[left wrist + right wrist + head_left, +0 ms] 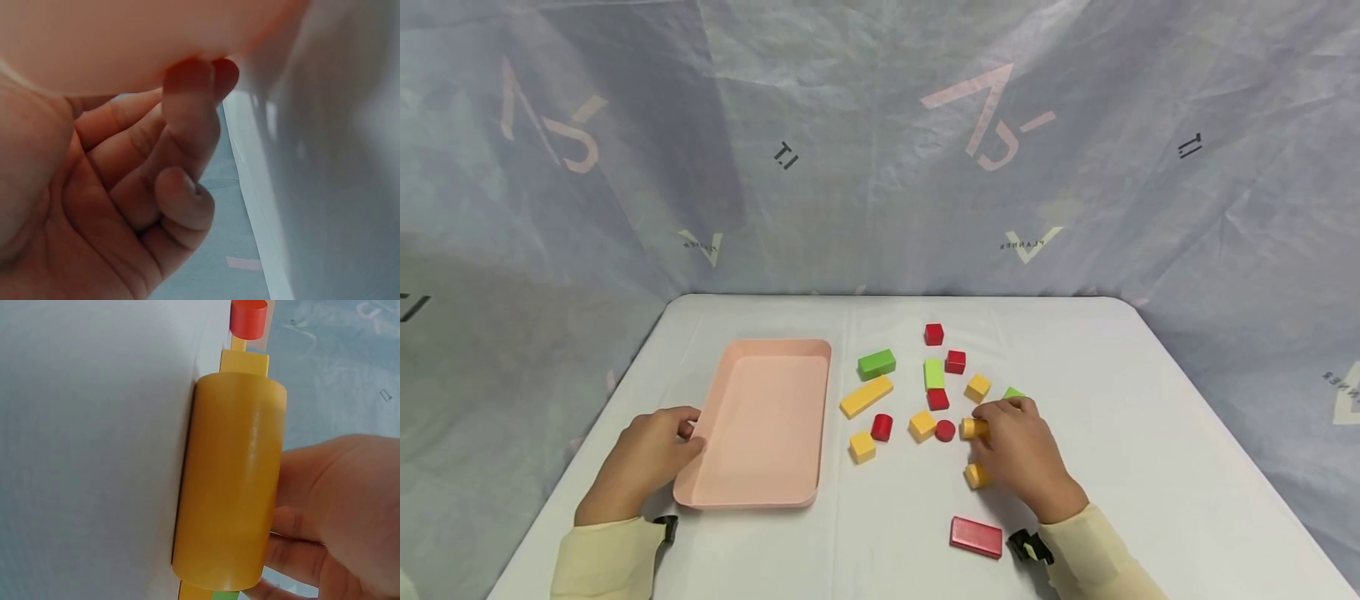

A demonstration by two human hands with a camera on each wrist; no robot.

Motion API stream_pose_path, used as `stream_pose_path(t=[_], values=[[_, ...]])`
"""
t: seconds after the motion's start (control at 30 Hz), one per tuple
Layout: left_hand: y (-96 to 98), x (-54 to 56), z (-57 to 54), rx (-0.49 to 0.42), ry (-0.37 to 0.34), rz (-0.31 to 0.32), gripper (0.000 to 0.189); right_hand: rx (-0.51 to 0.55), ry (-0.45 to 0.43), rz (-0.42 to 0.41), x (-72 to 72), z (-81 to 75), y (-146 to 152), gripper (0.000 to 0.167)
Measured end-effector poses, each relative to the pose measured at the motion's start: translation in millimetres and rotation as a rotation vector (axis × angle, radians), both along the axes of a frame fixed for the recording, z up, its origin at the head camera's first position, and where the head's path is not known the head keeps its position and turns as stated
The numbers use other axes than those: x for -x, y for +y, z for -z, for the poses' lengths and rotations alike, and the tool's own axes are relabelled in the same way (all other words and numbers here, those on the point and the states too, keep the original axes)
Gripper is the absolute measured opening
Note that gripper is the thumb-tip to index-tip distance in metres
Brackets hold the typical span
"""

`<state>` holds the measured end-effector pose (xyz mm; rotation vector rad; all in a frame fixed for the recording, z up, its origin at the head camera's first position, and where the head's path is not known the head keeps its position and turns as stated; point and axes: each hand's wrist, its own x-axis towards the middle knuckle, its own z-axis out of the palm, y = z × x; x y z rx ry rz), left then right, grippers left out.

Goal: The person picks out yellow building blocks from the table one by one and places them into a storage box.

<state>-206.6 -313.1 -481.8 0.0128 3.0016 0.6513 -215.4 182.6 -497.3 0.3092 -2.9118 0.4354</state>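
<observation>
My left hand (651,454) holds the left rim of a pink tray (778,433), fingers curled at its outer edge. In the left wrist view, the fingertips (190,94) are up against the tray's underside (125,44). On the right, my right hand (1018,442) grips a yellow cylinder (973,428) between thumb and fingers, the hand hiding much of it. Another yellow cylinder (977,476) lies on the table below that hand, and fills the middle of the right wrist view. A green block (1013,392) peeks out behind the right hand.
Left of the right hand lie yellow cubes (922,426), a red disc-like piece (945,430), a red cylinder (882,427), a yellow bar (867,397), green blocks (877,364) and red cubes (956,362). A red rectangular block (976,537) lies near the right wrist on the white table (887,542).
</observation>
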Motion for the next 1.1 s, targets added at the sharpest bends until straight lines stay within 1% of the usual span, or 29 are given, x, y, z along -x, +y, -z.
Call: stream_pose_path(t=[0.23, 0.5, 0.77, 1.0, 1.1], values=[[-0.8, 0.5, 0.7, -0.014, 0.014, 0.023, 0.044, -0.034, 0.006, -0.007, -1.1, -1.3, -0.2, 0.032], [4.2, 1.5, 2.1, -0.016, 0.011, 0.0, 0.045, -0.034, 0.009, 0.002, -1.5, -1.7, 1.0, 0.032], [5.9, -0.1, 2.7, -0.032, 0.051, 0.03, 0.044, -0.011, 0.012, 0.015, -2.3, -3.5, -1.0, 0.032], [8.0, -1.6, 3.0, -0.03, 0.032, 0.01, 0.043, -0.005, 0.014, 0.019, -3.4, -5.9, -3.3, 0.032], [8.2, -1.9, 4.6, -0.028, 0.046, 0.013, 0.042, -0.009, 0.017, 0.018, -3.9, -6.8, -3.9, 0.032]])
